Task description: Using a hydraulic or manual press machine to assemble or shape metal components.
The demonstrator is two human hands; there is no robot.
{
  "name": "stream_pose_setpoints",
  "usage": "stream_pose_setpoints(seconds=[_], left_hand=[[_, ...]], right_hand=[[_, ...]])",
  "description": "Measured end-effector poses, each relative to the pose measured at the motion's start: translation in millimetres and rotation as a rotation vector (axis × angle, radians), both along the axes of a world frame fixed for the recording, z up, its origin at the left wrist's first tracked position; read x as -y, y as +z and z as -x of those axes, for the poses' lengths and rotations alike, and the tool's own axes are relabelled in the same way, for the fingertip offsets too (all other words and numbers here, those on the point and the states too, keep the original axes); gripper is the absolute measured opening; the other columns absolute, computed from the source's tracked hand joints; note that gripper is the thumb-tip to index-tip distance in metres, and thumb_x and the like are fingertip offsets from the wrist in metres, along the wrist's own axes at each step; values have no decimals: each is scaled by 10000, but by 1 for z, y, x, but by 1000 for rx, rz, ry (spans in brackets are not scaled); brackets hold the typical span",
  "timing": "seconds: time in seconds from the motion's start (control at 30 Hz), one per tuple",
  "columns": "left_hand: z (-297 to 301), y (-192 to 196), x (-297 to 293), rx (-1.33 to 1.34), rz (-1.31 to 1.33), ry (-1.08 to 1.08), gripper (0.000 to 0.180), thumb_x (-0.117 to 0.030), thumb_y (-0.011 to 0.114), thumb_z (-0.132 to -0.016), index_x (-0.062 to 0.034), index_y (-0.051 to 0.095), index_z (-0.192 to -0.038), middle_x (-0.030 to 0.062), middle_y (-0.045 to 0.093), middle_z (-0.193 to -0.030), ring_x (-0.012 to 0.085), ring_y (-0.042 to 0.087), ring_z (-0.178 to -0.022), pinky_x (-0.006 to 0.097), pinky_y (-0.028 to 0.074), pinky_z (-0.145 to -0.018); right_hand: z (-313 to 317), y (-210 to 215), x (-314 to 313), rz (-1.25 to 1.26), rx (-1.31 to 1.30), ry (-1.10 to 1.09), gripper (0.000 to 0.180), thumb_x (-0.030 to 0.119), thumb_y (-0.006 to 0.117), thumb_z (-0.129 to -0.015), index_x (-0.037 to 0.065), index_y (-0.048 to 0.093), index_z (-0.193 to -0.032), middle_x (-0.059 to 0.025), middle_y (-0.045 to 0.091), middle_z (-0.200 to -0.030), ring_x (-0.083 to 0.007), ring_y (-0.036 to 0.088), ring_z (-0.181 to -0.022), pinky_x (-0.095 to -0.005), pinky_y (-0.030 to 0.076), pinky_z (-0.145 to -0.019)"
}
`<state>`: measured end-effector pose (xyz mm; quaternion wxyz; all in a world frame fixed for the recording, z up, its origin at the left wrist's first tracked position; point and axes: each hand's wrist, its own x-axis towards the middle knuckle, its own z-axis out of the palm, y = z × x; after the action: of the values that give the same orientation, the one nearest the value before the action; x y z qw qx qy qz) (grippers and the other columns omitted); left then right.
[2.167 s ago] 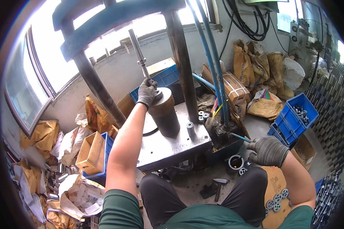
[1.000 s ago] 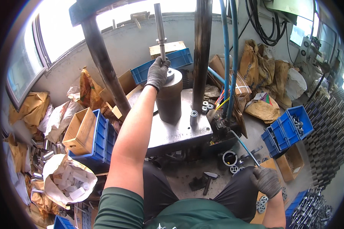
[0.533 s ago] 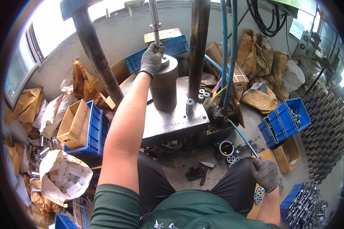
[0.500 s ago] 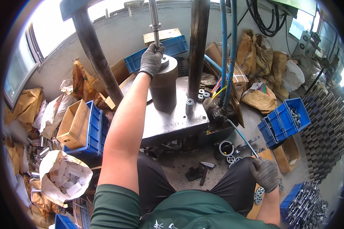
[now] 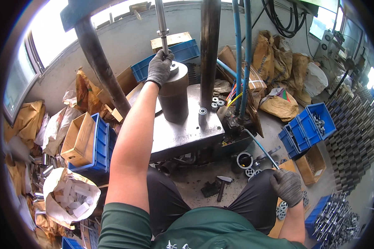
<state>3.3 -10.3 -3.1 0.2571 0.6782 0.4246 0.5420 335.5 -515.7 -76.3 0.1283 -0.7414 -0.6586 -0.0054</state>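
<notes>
Metal shaft (image 5: 161,17), smooth and collared, fills gloved left hand (image 5: 160,68).

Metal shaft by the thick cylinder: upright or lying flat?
Upright, or nearly so: the shaft stands in the left grip, between two dark columns, and runs out of the picture's top. Its lower end is hidden.
</notes>
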Motion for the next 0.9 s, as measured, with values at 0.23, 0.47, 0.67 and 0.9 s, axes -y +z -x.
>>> stream_pose_setpoints(seconds=[0.23, 0.47, 0.67, 0.9], left_hand=[[4, -2, -6, -23, -8, -1, 255, -261, 705, -1027, -63, 712, -1188, 118, 755, -966, 203, 720, -869, 356, 562, -848], [6, 16, 11, 123, -71, 43, 378, -258, 710, -1028, -84, 624, -1352, 92, 754, -977, 175, 709, -875, 313, 557, -831], [11, 108, -1, 262, -284, -94, 423, -246, 687, -1046, -35, 582, -1396, 86, 719, -1033, 154, 686, -867, 315, 582, -772], [6, 144, -14, 64, -179, -70, 347, -187, 704, -1023, -44, 653, -1336, 90, 719, -966, 170, 688, -804, 338, 598, -703]], right_hand=[[-1, 4, 1, 52, -47, -22, 216, 245, 701, -877, 29, 709, -861, -201, 682, -810, -406, 697, -779, -489, 545, -725], [-15, 46, -39, -261, -91, 176, 150, 68, 666, -841, 45, 700, -985, -178, 704, -967, -407, 688, -874, -493, 558, -800], [-42, 109, -180, -710, -21, 224, 98, 56, 640, -915, 23, 671, -1001, -220, 696, -982, -430, 692, -919, -486, 555, -820], [-33, 118, -197, -710, -29, 171, 254, 91, 637, -920, 32, 714, -1155, -229, 714, -1036, -425, 704, -939, -467, 575, -853]])
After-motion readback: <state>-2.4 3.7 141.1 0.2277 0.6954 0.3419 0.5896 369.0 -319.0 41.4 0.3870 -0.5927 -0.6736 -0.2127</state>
